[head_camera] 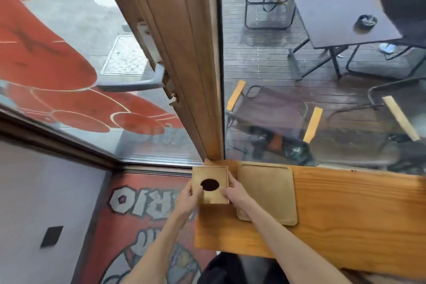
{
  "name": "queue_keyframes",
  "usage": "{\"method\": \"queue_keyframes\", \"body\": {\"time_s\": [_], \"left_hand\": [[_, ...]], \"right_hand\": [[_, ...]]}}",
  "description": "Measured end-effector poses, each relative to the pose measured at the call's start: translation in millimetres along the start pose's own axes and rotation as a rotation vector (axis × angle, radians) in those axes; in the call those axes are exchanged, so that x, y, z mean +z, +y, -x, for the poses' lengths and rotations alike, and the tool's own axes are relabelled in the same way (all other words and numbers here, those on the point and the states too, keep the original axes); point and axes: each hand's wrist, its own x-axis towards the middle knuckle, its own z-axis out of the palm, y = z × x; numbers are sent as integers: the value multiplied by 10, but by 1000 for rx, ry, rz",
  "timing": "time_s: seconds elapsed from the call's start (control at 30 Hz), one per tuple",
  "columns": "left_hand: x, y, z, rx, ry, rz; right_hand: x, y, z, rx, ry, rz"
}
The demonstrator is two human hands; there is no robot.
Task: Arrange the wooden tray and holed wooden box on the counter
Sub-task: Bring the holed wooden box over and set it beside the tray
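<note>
The holed wooden box (213, 174), pale wood with a dark oval hole in its top, stands at the far left corner of the wooden counter (359, 210). My left hand (187, 198) grips its left side and my right hand (235, 190) grips its right side. The wooden tray (268, 191), flat with rounded corners and a raised rim, lies on the counter directly right of the box. My right wrist crosses the tray's near left corner.
The counter's left end sits just under the box, with floor and a red painted mat (147, 214) below. A wooden door frame (184, 53) and window glass (322, 99) rise right behind the counter. A metal door handle (138, 85) sticks out at left.
</note>
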Motion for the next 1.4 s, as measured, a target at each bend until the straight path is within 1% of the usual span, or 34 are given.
{"method": "queue_keyframes", "body": {"time_s": [0.1, 0.23, 0.37, 0.47, 0.53, 0.67, 0.77, 0.97, 1.13, 1.2, 1.23, 1.3, 1.33, 1.4], "left_hand": [[2, -111, -158, 17, -72, -3], [0, -184, -300, 66, -104, 5], [-55, -212, -355, 22, -124, 41], [-60, -183, -361, -11, -173, 60], [-35, -232, -401, -17, -219, 72], [40, -288, -466, -2, -221, 81], [74, -350, -564, 14, -207, 129], [169, -153, -618, 1, -188, 164], [186, -165, -698, -11, -180, 179], [188, -123, -675, -4, -178, 175], [184, -117, -672, -5, -181, 176], [182, -150, -685, -6, -186, 173], [180, -175, -697, -2, -181, 175], [188, -279, -772, 10, -167, 178]], "right_hand": [[12, 36, -89, -8, 53, -1], [27, 90, -143, -36, 109, 9], [-11, 87, -94, -48, 134, 2], [-149, 113, -14, -57, 277, 18], [-270, 141, 18, -53, 328, 59], [-406, 151, 24, -3, 287, 144], [-439, 119, -13, 17, 259, 168], [-434, 94, -79, 29, 216, 238], [-418, 133, -130, 90, 250, 346], [-428, 149, -99, 48, 265, 335], [-450, 163, -75, 15, 299, 313], [-569, 215, -33, -28, 449, 274], [-663, 246, -7, -19, 537, 280], [-872, 323, 47, 69, 641, 298]]}}
